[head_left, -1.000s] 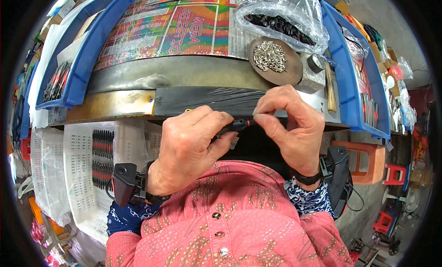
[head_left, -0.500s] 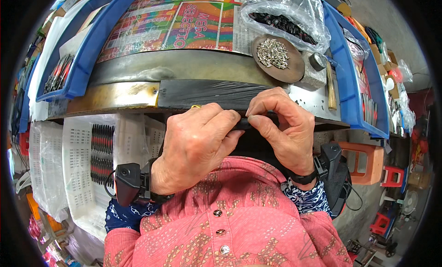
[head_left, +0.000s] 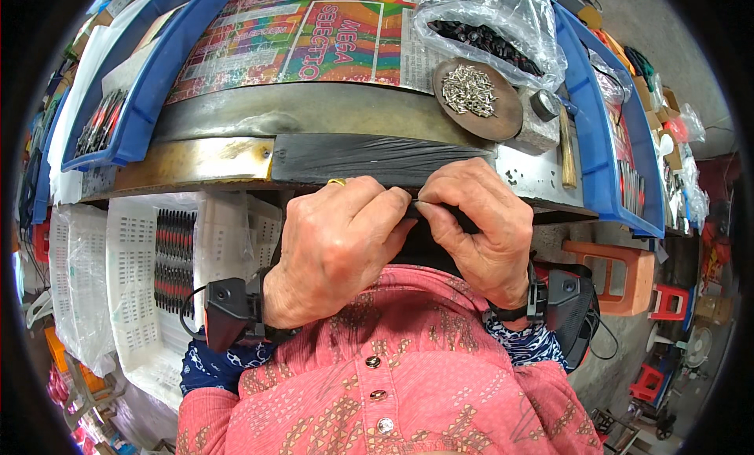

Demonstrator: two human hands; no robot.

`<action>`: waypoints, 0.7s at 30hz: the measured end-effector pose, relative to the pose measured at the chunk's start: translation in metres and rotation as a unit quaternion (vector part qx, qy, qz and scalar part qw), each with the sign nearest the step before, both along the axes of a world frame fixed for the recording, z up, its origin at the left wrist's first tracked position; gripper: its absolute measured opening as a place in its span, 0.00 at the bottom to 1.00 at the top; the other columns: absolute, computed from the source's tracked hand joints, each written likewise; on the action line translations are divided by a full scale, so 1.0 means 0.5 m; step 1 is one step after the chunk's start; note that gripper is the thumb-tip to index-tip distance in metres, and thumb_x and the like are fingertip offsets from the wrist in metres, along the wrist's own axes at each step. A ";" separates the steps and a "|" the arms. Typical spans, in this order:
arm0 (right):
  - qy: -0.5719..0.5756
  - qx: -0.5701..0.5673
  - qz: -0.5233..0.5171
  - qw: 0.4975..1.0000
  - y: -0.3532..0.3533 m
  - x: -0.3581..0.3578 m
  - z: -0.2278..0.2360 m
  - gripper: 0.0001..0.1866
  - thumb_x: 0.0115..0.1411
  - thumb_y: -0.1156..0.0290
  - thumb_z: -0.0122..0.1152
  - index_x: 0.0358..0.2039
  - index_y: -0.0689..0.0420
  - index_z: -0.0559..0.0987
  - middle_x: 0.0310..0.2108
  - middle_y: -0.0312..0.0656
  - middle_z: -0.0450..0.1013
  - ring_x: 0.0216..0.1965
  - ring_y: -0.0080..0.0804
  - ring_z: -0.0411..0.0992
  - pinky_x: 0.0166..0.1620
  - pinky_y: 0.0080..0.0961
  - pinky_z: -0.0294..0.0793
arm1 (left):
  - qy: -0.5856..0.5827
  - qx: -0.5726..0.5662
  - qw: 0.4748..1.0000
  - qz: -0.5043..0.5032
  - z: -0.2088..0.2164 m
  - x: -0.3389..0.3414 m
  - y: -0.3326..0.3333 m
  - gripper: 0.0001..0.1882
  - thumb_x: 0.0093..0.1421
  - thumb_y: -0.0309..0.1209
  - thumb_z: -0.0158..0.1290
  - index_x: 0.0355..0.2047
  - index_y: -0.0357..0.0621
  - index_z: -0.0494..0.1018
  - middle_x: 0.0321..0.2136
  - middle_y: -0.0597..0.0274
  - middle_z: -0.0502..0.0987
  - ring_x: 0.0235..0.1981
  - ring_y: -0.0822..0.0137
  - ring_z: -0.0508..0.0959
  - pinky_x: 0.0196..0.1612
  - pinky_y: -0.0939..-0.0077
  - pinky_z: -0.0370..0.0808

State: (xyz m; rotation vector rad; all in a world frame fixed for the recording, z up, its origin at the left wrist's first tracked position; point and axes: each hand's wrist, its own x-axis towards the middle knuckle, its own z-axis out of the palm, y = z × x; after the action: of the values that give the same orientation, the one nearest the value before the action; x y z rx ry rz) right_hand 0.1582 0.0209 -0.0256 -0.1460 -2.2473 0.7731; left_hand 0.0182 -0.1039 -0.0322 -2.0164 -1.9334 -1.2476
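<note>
Tabletop (head_left: 314, 113) shows smooth, dull metal. Small pins (head_left: 469, 91) gleam, bare metal in a matt brown dish (head_left: 504, 119); bag (head_left: 503, 1) is clear, glossy plastic, shirt (head_left: 377, 321) matt cloth.

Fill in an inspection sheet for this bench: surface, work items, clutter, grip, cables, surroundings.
Surface: metal-edged bench, with a printed sheet on top and a dark strip along part of the front edge.
Work items: small dark piece, mostly hidden by fingers.
Clutter: brown dish of silvery pieces; open clear bag of black parts; grey block; blue bins at both sides.
Grip: left grip and right grip both pinch the dark piece, fingertips close together.
Cables: thin dark loop by the left wrist, another by the right.
Surroundings: white perforated basket at left; orange stool at right.
</note>
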 end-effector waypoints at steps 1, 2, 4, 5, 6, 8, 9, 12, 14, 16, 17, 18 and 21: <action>-0.006 -0.018 0.003 1.000 0.001 0.001 0.000 0.08 0.50 0.80 0.66 0.31 0.62 0.76 0.28 0.42 0.74 0.29 0.36 0.73 0.34 0.28 0.73 | 0.003 0.005 1.000 0.002 -0.001 0.001 0.000 0.14 0.43 0.21 0.63 0.33 0.39 0.77 0.24 0.57 0.76 0.22 0.58 0.77 0.26 0.68 0.72; -0.019 -0.117 0.002 0.993 -0.007 0.001 -0.002 0.07 0.53 0.79 0.66 0.32 0.62 0.76 0.29 0.40 0.74 0.28 0.31 0.73 0.33 0.26 0.73 | 0.003 0.006 1.000 0.002 -0.001 0.000 0.000 0.14 0.43 0.21 0.63 0.33 0.39 0.77 0.24 0.57 0.76 0.22 0.58 0.77 0.26 0.68 0.72; -0.035 -0.321 -0.006 0.946 -0.017 0.003 -0.002 0.07 0.57 0.78 0.64 0.35 0.63 0.76 0.30 0.37 0.75 0.26 0.22 0.72 0.29 0.20 0.73 | 0.002 0.013 1.000 -0.001 -0.001 -0.001 0.001 0.14 0.43 0.20 0.63 0.33 0.39 0.77 0.24 0.57 0.77 0.22 0.59 0.77 0.26 0.68 0.72; -0.053 -0.386 -0.003 0.921 -0.019 0.005 -0.001 0.07 0.58 0.77 0.63 0.36 0.63 0.76 0.29 0.36 0.75 0.25 0.19 0.72 0.28 0.17 0.73 | 0.004 0.020 1.000 0.000 -0.002 -0.001 0.002 0.14 0.43 0.20 0.63 0.33 0.39 0.77 0.24 0.57 0.77 0.23 0.59 0.77 0.26 0.68 0.72; -0.071 -0.449 0.000 0.891 -0.018 0.008 0.004 0.07 0.60 0.75 0.62 0.37 0.63 0.77 0.29 0.35 0.75 0.25 0.16 0.71 0.26 0.15 0.72 | 0.006 0.028 1.000 0.001 -0.003 -0.002 0.004 0.14 0.43 0.20 0.63 0.33 0.39 0.77 0.24 0.57 0.77 0.23 0.59 0.77 0.26 0.69 0.72; -0.104 -0.541 0.015 0.835 -0.015 0.010 0.010 0.08 0.63 0.73 0.61 0.39 0.64 0.77 0.26 0.36 0.75 0.21 0.14 0.70 0.23 0.11 0.71 | 0.011 0.036 0.999 0.005 -0.003 -0.002 0.006 0.14 0.43 0.20 0.63 0.32 0.39 0.77 0.24 0.58 0.77 0.23 0.59 0.78 0.26 0.69 0.72; -0.110 -0.539 0.020 0.835 -0.014 0.010 0.011 0.08 0.63 0.73 0.60 0.39 0.65 0.77 0.24 0.36 0.75 0.20 0.15 0.70 0.23 0.12 0.70 | 0.014 0.038 0.999 0.007 -0.003 -0.002 0.007 0.13 0.43 0.20 0.63 0.32 0.39 0.77 0.23 0.58 0.77 0.23 0.59 0.78 0.26 0.69 0.72; -0.112 -0.538 0.011 0.835 -0.014 0.011 0.013 0.09 0.64 0.74 0.58 0.40 0.66 0.77 0.22 0.38 0.75 0.18 0.19 0.70 0.22 0.13 0.69 | 0.012 0.043 0.999 0.005 -0.003 -0.003 0.012 0.13 0.43 0.20 0.63 0.32 0.39 0.77 0.23 0.58 0.77 0.22 0.59 0.78 0.25 0.69 0.73; -0.088 -0.548 0.029 0.831 -0.014 0.010 0.009 0.09 0.64 0.74 0.58 0.39 0.67 0.77 0.22 0.39 0.75 0.18 0.19 0.71 0.22 0.14 0.70 | 0.008 0.041 0.999 0.007 -0.002 -0.005 0.013 0.13 0.44 0.20 0.63 0.32 0.39 0.77 0.23 0.57 0.77 0.22 0.59 0.78 0.25 0.69 0.73; -0.075 -0.550 0.038 0.831 -0.012 0.011 0.003 0.08 0.64 0.73 0.60 0.39 0.66 0.77 0.23 0.38 0.75 0.20 0.17 0.72 0.22 0.13 0.72 | 0.001 0.032 0.999 0.010 -0.002 -0.003 0.011 0.12 0.44 0.20 0.63 0.32 0.39 0.77 0.23 0.57 0.77 0.22 0.59 0.78 0.26 0.69 0.73; -0.067 -0.552 0.041 0.830 -0.011 0.012 0.000 0.08 0.64 0.73 0.60 0.39 0.65 0.78 0.24 0.37 0.75 0.21 0.16 0.72 0.23 0.12 0.73 | 0.006 0.036 0.999 0.010 -0.003 -0.002 0.013 0.12 0.44 0.20 0.63 0.32 0.39 0.77 0.23 0.57 0.77 0.22 0.59 0.78 0.26 0.69 0.73; -0.062 -0.554 0.045 0.829 -0.012 0.011 -0.003 0.08 0.63 0.73 0.60 0.39 0.65 0.77 0.25 0.38 0.75 0.22 0.17 0.73 0.23 0.13 0.73 | 0.007 0.037 0.999 0.010 -0.005 -0.001 0.015 0.12 0.44 0.20 0.63 0.32 0.39 0.77 0.23 0.57 0.77 0.22 0.59 0.78 0.26 0.69 0.73; -0.046 -0.556 0.046 0.829 -0.012 0.009 -0.012 0.08 0.63 0.74 0.61 0.39 0.65 0.77 0.26 0.38 0.76 0.23 0.17 0.73 0.24 0.14 0.75 | 0.006 0.038 0.999 0.012 -0.007 -0.001 0.018 0.12 0.44 0.20 0.63 0.31 0.39 0.77 0.23 0.57 0.77 0.23 0.60 0.78 0.26 0.69 0.73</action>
State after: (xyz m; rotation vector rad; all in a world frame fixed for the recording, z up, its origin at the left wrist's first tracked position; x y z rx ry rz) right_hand 0.1629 0.0150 -0.0313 -0.6272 -1.5971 2.0769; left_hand 0.0179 -0.0947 -0.0356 -1.9545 -1.8701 -1.2793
